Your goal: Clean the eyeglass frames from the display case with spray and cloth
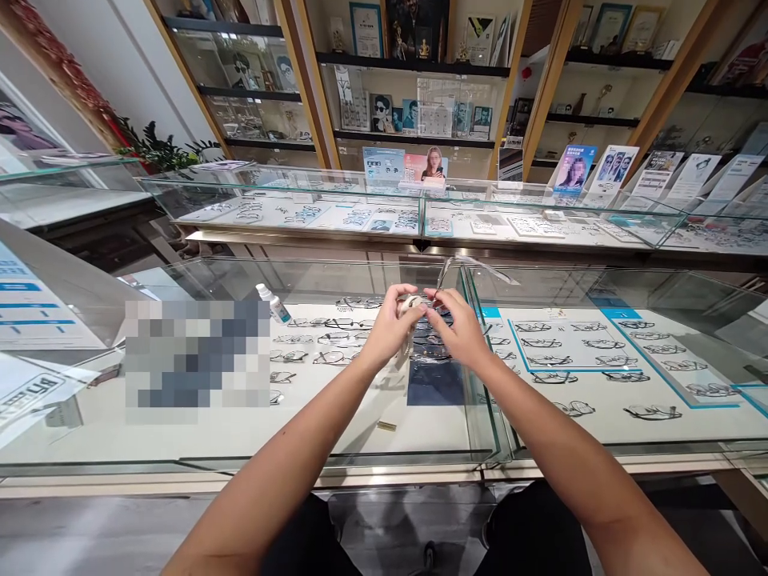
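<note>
Both hands meet above the glass display counter, at the middle of the view. In my right hand [454, 324], closed fingers pinch a pair of eyeglasses [445, 274], whose thin temples stick up and away to the right. My left hand [393, 328] is closed on a whitish piece of cloth [411, 303] at the left side of the glasses. Fingers hide most of the frame front and lenses. Beneath the hands, rows of eyeglass frames [339, 358] lie inside the case, beside a dark blue panel [435, 384].
A white bottle [274, 304] stands on the glass to the left, next to a blurred-out patch [198, 352]. Papers [36, 392] lie at far left. More frames fill the right-hand case [600, 432]. Behind runs another display counter [300, 234] with upright cards.
</note>
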`<state>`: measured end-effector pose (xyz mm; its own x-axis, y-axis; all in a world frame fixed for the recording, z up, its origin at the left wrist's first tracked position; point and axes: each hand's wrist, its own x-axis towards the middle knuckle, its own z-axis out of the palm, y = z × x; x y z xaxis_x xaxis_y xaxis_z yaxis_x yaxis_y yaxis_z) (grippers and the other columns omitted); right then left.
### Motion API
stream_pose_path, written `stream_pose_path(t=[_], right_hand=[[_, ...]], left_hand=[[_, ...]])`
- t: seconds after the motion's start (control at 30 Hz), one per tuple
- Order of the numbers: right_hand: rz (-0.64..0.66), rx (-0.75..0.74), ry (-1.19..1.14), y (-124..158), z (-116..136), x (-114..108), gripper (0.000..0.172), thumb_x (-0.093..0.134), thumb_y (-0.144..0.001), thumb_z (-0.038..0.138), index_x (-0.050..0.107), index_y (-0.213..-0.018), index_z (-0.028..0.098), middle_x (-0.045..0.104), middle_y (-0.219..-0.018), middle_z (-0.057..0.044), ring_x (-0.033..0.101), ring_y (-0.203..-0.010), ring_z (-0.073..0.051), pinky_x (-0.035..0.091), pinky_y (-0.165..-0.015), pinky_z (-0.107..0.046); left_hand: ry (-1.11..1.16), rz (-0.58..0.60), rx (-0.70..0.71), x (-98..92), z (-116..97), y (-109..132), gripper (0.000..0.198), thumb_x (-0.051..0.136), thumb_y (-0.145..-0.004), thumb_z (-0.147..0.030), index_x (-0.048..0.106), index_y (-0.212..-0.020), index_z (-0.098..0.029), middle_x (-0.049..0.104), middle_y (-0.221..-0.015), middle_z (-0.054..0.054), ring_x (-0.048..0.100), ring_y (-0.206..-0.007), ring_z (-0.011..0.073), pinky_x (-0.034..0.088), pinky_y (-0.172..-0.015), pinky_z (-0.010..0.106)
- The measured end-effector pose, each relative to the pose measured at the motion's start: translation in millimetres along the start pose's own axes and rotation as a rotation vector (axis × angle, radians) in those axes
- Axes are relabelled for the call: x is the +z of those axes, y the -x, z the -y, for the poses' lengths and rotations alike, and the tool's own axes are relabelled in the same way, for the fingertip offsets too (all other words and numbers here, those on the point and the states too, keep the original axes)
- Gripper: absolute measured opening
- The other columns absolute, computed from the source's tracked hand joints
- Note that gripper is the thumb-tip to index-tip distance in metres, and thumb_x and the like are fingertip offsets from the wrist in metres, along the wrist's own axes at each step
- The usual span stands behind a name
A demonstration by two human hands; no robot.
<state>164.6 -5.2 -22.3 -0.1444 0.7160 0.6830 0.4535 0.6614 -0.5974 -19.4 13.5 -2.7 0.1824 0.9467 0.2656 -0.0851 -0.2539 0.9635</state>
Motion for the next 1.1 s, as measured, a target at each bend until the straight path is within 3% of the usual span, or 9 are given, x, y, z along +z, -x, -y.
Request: stream_pose_path(t=[0.1,0.23,0.43,0.5,0.57,0.7,0.87,0.97,1.1], right_hand=[[-0.104,0.040,0.027,-4,-7,-8,0.038,0.057,-0.114,0.048,0.072,-0.141,0.026,0.073,-0.129,-0.012,0.072,-0.114,-0.029,0.060,-0.103,-0.047],[-0.194,0.054,0.081,-8,-14,-17,0.039,0.055,-0.114,0.051,0.073,-0.137,0.026,0.073,-0.128,-0.013,0.071,-0.113,-0.029,0.060,-0.103,-0.048],[-0.177,0.056,0.144,-9,-18,-19,0.039,0.052,-0.115,0.048,0.072,-0.138,0.023,0.072,-0.128,-0.014,0.072,-0.110,-0.029,0.059,-0.105,-0.048],[-0.172,0.053,0.160,-9,-19,-19,0.039,0.051,-0.115,0.048,0.072,-0.138,0.024,0.072,-0.130,-0.015,0.072,-0.110,-0.029,0.059,-0.104,-0.048],[-0.173,0.053,0.168,-8,-19,-19,0.039,0.052,-0.115,0.048,0.072,-0.138,0.024,0.072,-0.131,-0.015,0.071,-0.112,-0.029,0.059,-0.105,-0.048],[-0.183,0.057,0.152,-6,-22,-21,0.039,0.053,-0.114,0.047,0.073,-0.138,0.022,0.072,-0.130,-0.015,0.071,-0.110,-0.029,0.058,-0.104,-0.049],[-0.196,0.071,0.151,-5,-28,-21,0.041,0.054,-0.113,0.050,0.075,-0.136,0.023,0.072,-0.132,-0.015,0.070,-0.113,-0.031,0.057,-0.104,-0.050],[-0.202,0.077,0.145,-5,-31,-20,0.043,0.053,-0.113,0.053,0.075,-0.135,0.023,0.073,-0.132,-0.015,0.071,-0.113,-0.031,0.057,-0.103,-0.051],[-0.213,0.077,0.139,-5,-31,-20,0.044,0.052,-0.113,0.053,0.075,-0.134,0.023,0.073,-0.130,-0.015,0.071,-0.111,-0.031,0.057,-0.103,-0.052]], left_hand=[[0.081,-0.030,-0.159,-2.3,1,-6,0.033,0.071,-0.077,-0.024,0.056,-0.107,-0.025,0.063,-0.093,-0.003,0.056,-0.074,0.0140,0.047,-0.069,0.026],[-0.003,0.005,-0.254,-1.8,11,-9,0.032,0.069,-0.078,-0.018,0.056,-0.106,-0.024,0.062,-0.085,-0.004,0.058,-0.072,0.0145,0.046,-0.066,0.025],[-0.079,0.074,-0.141,3.6,26,-4,0.041,0.084,-0.083,-0.027,0.054,-0.111,-0.024,0.066,-0.106,0.000,0.068,-0.077,0.0133,0.053,-0.070,0.027],[-0.086,0.099,-0.094,2.1,28,-6,0.042,0.085,-0.085,-0.029,0.055,-0.113,-0.024,0.068,-0.113,0.003,0.072,-0.086,0.0149,0.055,-0.078,0.029],[-0.127,0.049,-0.018,-3.0,28,-10,0.041,0.084,-0.088,-0.030,0.055,-0.117,-0.024,0.069,-0.122,0.007,0.075,-0.103,0.0197,0.058,-0.093,0.036],[-0.264,-0.338,0.213,-28.5,19,-27,0.057,0.079,-0.090,-0.026,0.049,-0.138,-0.025,0.064,-0.142,0.015,0.068,-0.133,0.0284,0.051,-0.120,0.048],[-0.508,-0.901,0.405,-88.6,2,-44,0.082,0.070,-0.088,-0.008,0.030,-0.159,-0.019,0.042,-0.169,0.025,0.041,-0.165,0.0334,0.027,-0.141,0.050],[-0.655,-1.178,0.270,-128.3,1,-50,0.087,0.065,-0.087,-0.003,0.024,-0.163,-0.016,0.033,-0.176,0.028,0.027,-0.174,0.0346,0.017,-0.144,0.053],[-0.559,-1.344,-0.186,-169.0,14,-57,0.084,0.068,-0.089,-0.007,0.026,-0.161,-0.017,0.038,-0.174,0.031,0.033,-0.171,0.0400,0.026,-0.138,0.061]])
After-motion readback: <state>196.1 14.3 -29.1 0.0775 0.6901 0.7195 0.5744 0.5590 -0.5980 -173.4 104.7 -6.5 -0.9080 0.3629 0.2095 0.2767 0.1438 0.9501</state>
